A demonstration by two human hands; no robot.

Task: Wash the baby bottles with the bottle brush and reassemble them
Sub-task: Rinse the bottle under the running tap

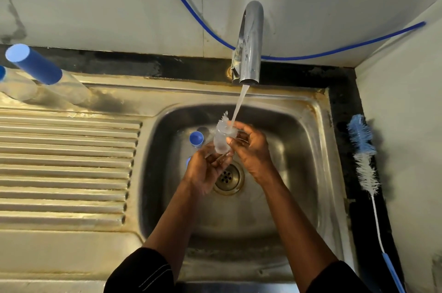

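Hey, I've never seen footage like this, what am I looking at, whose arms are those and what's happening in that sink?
No machine here: this is one picture from a camera worn on a person's head, looking down at their own arms. The left hand and right hand both hold a clear baby bottle under water running from the tap, over the sink. A blue cap lies in the basin. The bottle brush lies untouched on the dark ledge at right; a blue-capped bottle stands at far left.
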